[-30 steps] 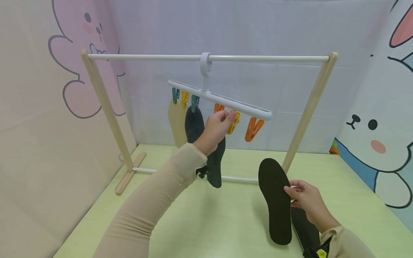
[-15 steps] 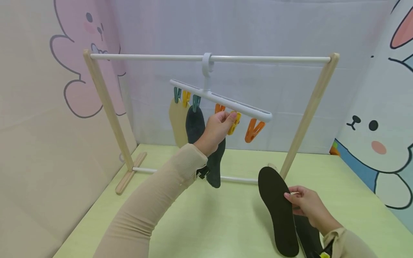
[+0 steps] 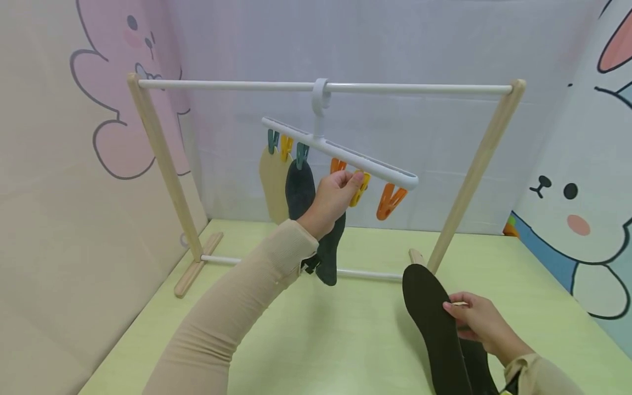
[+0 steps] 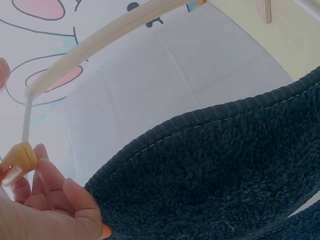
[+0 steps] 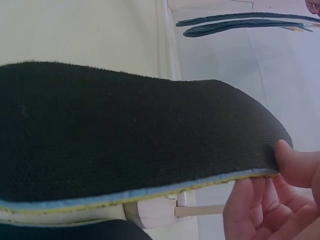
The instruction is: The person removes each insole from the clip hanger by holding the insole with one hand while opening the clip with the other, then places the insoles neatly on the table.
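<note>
My left hand (image 3: 333, 197) pinches a yellow clothespin (image 3: 364, 189) under the white hanger (image 3: 375, 163), which tilts down to the right. Low at the right, my right hand (image 3: 481, 326) holds a black insole (image 3: 434, 323) by its edge, thumb on the face. Its blue and yellow edge layers show in the right wrist view. Behind it a second black insole (image 3: 475, 359) lies on the table, partly hidden. A dark fuzzy insole (image 4: 210, 170) hangs beside the left hand, another dark one (image 3: 299, 189) and a beige one (image 3: 272, 181) farther left. An orange clothespin (image 3: 390, 202) hangs bare at the right end.
A drying rack has wooden legs (image 3: 476, 175) and a white top rail (image 3: 222, 85), where the hanger's hook (image 3: 320, 97) sits. A low white bar (image 3: 370, 274) runs across near the pale table (image 3: 296, 340). Fabric walls with cartoon animals stand around.
The right hand has moved down and slightly right with the black insole, whose lower end now runs out of the head view. The left hand stays at the yellow clothespin.
</note>
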{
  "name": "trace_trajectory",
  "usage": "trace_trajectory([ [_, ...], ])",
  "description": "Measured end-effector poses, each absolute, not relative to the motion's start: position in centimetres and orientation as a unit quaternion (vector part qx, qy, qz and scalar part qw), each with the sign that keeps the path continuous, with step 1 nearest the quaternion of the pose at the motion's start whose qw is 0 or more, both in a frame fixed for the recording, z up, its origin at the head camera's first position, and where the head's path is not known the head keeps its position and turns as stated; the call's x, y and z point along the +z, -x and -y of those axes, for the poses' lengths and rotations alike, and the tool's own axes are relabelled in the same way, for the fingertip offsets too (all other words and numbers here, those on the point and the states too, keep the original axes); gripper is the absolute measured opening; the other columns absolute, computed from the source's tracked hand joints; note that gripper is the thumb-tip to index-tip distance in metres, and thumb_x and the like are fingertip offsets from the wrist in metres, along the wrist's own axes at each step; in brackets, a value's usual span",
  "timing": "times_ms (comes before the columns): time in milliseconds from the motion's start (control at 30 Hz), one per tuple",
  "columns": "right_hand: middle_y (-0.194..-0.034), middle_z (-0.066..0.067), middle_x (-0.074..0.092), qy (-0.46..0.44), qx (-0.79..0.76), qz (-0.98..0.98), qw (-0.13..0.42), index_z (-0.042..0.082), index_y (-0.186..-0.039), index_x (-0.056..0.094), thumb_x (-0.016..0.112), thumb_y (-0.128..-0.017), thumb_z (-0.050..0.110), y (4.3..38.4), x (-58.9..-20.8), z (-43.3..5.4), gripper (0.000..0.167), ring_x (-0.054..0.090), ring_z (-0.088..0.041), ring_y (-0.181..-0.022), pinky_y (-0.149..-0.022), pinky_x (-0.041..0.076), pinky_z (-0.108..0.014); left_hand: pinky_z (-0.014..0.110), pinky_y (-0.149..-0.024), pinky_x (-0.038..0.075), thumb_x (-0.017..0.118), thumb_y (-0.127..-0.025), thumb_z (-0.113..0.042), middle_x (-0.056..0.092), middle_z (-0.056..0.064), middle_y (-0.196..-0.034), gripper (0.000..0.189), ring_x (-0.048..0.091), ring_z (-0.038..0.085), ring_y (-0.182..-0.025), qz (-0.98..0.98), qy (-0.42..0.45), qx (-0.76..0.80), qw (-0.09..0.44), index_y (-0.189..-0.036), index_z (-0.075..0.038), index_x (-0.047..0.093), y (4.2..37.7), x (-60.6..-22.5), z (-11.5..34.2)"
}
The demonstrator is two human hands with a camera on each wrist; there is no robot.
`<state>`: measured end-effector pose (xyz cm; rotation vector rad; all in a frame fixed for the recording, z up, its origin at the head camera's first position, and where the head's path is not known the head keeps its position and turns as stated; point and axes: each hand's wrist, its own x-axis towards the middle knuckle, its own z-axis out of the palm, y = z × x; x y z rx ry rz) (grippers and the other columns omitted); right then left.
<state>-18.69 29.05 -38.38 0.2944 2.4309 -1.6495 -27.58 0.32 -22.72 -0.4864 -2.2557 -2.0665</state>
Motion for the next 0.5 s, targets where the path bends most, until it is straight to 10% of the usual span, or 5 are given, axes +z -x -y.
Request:
trace_trajectory([
  [500, -0.076, 0.002, 0.064, -0.115, -0.537, -0.828, 0.115, -0.006, -0.106, 0.056, 0.055, -0.098, 0.017, 18.2, -39.7, -30.5, 0.024, 0.062, -0.016, -0.069, -0.065, 0.05, -0.036, 0.027, -0.075, 0.041, 0.053, -0.099, -0.024, 0.061, 0.01, -0.1, 0.03, 0.048, 0.017, -0.086, 0.728, 0.159, -0.667, 0.022, -0.108, 0.003, 0.061, 27.7, -22.7, -0.4],
])
